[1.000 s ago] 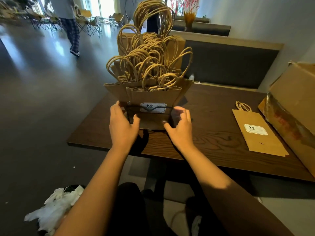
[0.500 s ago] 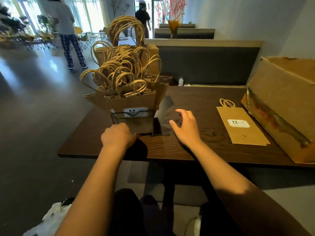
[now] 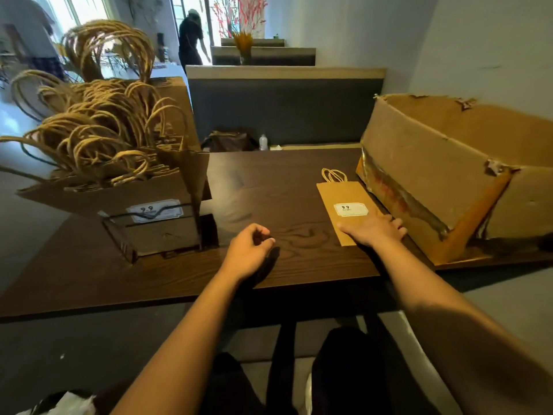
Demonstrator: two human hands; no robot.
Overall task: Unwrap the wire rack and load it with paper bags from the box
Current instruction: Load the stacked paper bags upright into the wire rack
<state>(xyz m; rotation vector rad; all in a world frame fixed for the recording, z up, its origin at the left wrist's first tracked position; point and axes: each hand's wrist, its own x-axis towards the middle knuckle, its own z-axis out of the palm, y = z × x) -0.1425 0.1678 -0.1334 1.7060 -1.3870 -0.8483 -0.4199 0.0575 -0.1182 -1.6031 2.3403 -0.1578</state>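
From the head camera I see my right hand (image 3: 372, 232) lying flat, fingers straight, on the lower end of a single paper bag (image 3: 348, 209) near the tabletop's right edge, just beside the torn cardboard box (image 3: 443, 163). My left hand (image 3: 250, 253) hangs over the front middle of the tabletop (image 3: 269, 187), fingers loosely curled, holding nothing. The wire rack (image 3: 155, 229) stands at the front left corner, packed with paper bags (image 3: 104, 151), their twine handles sticking up
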